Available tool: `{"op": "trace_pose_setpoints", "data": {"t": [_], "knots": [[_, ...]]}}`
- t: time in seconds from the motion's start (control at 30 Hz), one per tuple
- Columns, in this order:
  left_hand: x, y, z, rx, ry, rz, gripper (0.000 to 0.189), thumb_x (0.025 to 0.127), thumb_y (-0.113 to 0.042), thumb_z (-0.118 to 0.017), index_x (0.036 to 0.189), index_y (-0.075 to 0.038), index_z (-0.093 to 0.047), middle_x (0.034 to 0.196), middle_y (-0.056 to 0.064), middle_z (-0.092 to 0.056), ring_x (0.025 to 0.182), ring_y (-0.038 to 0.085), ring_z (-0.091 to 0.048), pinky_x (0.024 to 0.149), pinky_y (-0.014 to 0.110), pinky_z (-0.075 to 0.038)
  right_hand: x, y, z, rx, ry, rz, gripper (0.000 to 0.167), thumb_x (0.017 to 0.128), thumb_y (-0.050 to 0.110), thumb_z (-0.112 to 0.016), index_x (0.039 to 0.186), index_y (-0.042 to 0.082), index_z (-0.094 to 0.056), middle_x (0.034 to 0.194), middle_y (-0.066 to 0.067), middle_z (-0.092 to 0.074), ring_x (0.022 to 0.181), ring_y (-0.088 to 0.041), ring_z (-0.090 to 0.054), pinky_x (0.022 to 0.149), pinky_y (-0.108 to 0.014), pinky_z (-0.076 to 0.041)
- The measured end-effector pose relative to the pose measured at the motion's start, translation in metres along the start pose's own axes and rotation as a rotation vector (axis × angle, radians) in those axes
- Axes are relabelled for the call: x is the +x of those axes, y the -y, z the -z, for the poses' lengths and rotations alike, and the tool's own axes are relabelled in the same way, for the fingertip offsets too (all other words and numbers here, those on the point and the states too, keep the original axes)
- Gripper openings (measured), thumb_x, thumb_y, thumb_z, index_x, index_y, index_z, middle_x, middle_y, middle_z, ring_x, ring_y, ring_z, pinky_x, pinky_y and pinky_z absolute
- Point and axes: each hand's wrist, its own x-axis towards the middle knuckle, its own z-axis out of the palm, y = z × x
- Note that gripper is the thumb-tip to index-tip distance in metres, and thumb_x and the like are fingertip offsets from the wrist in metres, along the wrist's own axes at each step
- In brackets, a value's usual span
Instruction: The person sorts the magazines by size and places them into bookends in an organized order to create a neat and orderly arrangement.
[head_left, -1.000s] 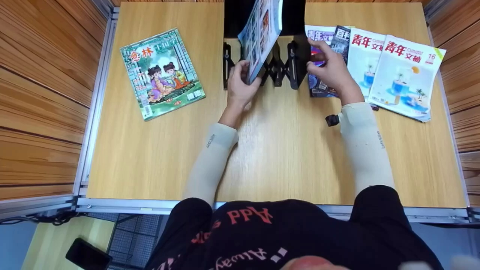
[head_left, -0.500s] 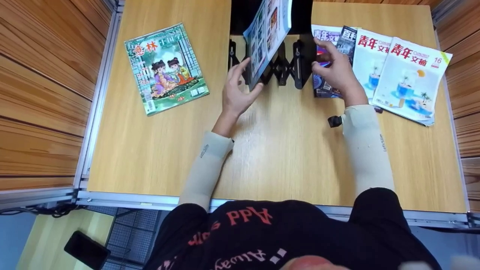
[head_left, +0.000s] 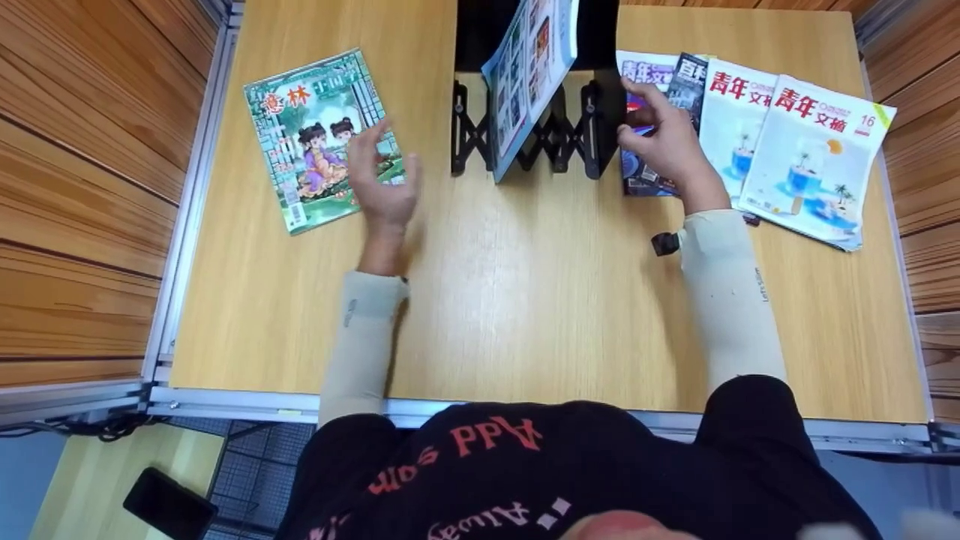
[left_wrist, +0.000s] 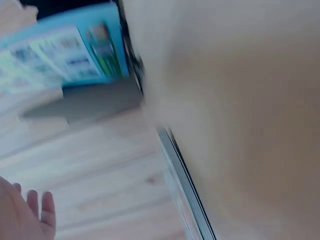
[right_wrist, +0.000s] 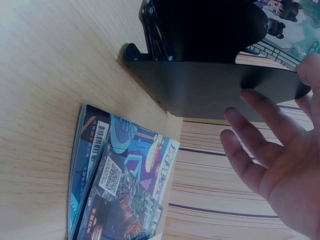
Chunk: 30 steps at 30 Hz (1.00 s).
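Note:
My left hand (head_left: 382, 184) is above the right edge of a green illustrated magazine (head_left: 300, 169), fingers loosely bent and holding nothing. In the left wrist view the left hand (left_wrist: 25, 217) shows only in part, at the lower left. A black expandable bookend (head_left: 589, 142) with criss-cross arms stands at the back of the table. Between its end plates a light-blue magazine (head_left: 532, 82) stands upright, leaning to the right. My right hand (head_left: 667, 142) pinches the edge of the bookend's right plate (right_wrist: 200, 87), with the other fingers spread beside its outer face.
To the right of the bookend, several magazines lie overlapped: a purple one (head_left: 637, 169), a dark one (head_left: 686, 90) and two white ones with a blue drink picture (head_left: 814, 165). A phone (head_left: 169, 502) lies on a lower surface at bottom left.
My left hand has let go of the light-blue magazine and moved left to above the green one. The light-blue magazine stays standing. My right hand stays at the bookend's right plate.

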Motion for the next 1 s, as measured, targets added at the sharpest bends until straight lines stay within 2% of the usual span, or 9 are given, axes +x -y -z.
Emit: {"op": "trace_pose_setpoints", "data": {"t": [0.1,0.17,0.23,0.37,0.43,0.47,0.57,0.73,1.0], "knots": [[0.011,0.014,0.023,0.103,-0.05,0.095,0.058,0.076,-0.025,-0.071,0.131,-0.015,-0.057,0.131,0.001,-0.057,0.122,0.009,-0.045,0.105,0.025,-0.033,0.0,0.001,0.0,0.006,0.006,-0.008,0.059,0.094,0.03,-0.058,0.142,0.053,-0.032,0.133,-0.011,-0.06,0.117,-0.02,-0.057,0.096,-0.036,-0.048],[0.02,0.024,0.039,0.158,-0.072,0.186,0.065,0.076,-0.025,-0.073,0.137,-0.018,-0.051,0.139,-0.002,-0.051,0.129,0.006,-0.039,0.11,0.022,-0.026,0.0,0.002,-0.001,0.005,0.008,-0.008,0.059,0.094,0.03,-0.058,0.142,0.053,-0.032,0.133,-0.011,-0.06,0.118,-0.02,-0.057,0.096,-0.036,-0.048],[0.028,0.031,0.054,0.224,-0.082,0.311,0.073,0.078,-0.028,-0.074,0.144,-0.025,-0.042,0.146,-0.006,-0.044,0.134,0.006,-0.035,0.112,0.025,-0.025,0.0,0.002,-0.001,0.0,0.006,0.004,0.059,0.094,0.03,-0.058,0.142,0.053,-0.032,0.133,-0.012,-0.061,0.117,-0.02,-0.058,0.095,-0.035,-0.048],[0.042,0.047,0.084,0.394,-0.001,0.664,0.094,0.078,-0.054,-0.071,0.152,-0.041,-0.015,0.159,-0.007,-0.021,0.143,0.014,-0.024,0.113,0.038,-0.028,-0.001,0.002,-0.001,-0.013,-0.001,0.021,0.059,0.094,0.029,-0.058,0.142,0.052,-0.032,0.131,-0.013,-0.062,0.115,-0.021,-0.059,0.092,-0.034,-0.049],[0.046,0.056,0.094,0.496,0.06,0.788,0.102,0.076,-0.068,-0.064,0.153,-0.042,-0.003,0.162,-0.004,-0.012,0.145,0.021,-0.02,0.113,0.045,-0.028,-0.001,0.001,-0.001,-0.014,-0.002,0.019,0.059,0.094,0.029,-0.058,0.143,0.051,-0.032,0.13,-0.013,-0.062,0.114,-0.02,-0.059,0.092,-0.033,-0.049],[0.047,0.06,0.099,0.544,0.09,0.825,0.106,0.074,-0.073,-0.061,0.153,-0.04,0.002,0.163,-0.001,-0.009,0.146,0.024,-0.018,0.113,0.047,-0.026,-0.001,0.001,-0.001,-0.014,-0.003,0.019,0.059,0.094,0.029,-0.058,0.143,0.051,-0.032,0.13,-0.013,-0.062,0.113,-0.02,-0.059,0.092,-0.033,-0.048],[0.048,0.071,0.107,0.636,0.156,0.884,0.114,0.07,-0.081,-0.055,0.154,-0.036,0.009,0.163,0.007,-0.003,0.148,0.03,-0.012,0.116,0.05,-0.02,-0.003,-0.001,0.0,-0.008,-0.008,0.026,0.059,0.094,0.029,-0.058,0.143,0.05,-0.033,0.128,-0.013,-0.064,0.11,-0.018,-0.059,0.091,-0.032,-0.048],[0.05,0.079,0.113,0.695,0.237,0.903,0.121,0.067,-0.083,-0.055,0.153,-0.033,0.014,0.163,0.014,0.003,0.149,0.035,-0.001,0.117,0.056,-0.011,-0.003,-0.002,0.0,-0.008,-0.018,0.032,0.059,0.094,0.028,-0.058,0.142,0.052,-0.033,0.126,-0.012,-0.064,0.11,-0.016,-0.059,0.091,-0.03,-0.048],[0.054,0.083,0.113,0.697,0.33,0.937,0.124,0.067,-0.082,-0.058,0.152,-0.033,0.018,0.162,0.013,-0.012,0.145,0.034,-0.017,0.114,0.052,-0.023,0.0,-0.003,0.001,0.017,0.01,-0.006,0.059,0.095,0.031,-0.058,0.142,0.054,-0.031,0.132,-0.008,-0.061,0.117,-0.019,-0.055,0.095,-0.034,-0.047]]}}
